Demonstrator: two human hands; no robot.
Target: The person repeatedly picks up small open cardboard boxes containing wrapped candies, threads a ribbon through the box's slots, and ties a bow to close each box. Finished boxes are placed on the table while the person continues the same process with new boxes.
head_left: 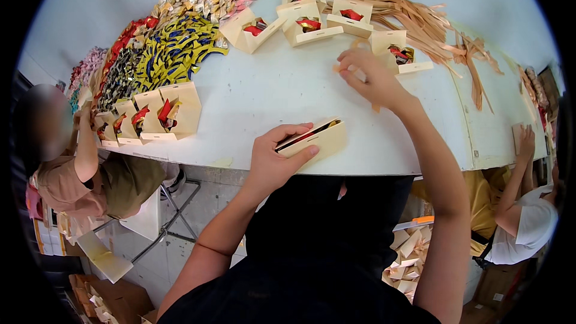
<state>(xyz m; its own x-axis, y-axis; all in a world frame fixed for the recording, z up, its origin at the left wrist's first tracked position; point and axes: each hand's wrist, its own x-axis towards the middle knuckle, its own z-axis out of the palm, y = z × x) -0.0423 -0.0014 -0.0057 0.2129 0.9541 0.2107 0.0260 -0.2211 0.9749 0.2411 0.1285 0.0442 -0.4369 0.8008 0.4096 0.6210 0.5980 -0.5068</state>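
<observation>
So, left grip (277,151) is clamped round a cream box (327,138) by the desk's (240,96) near edge; right grip (369,75) is curled on a peach ribbon (375,108). Open boxes (327,35) sit toward the far edge, beside heaped ribbons (414,24).

A pale cream box (327,143) is being held at a slant, with red and dark wrappers (302,137) being shown through its narrow gap. A thin peach ribbon (376,108) is being held in a loose bend, farther forward and to the right, apart from the box.
</observation>
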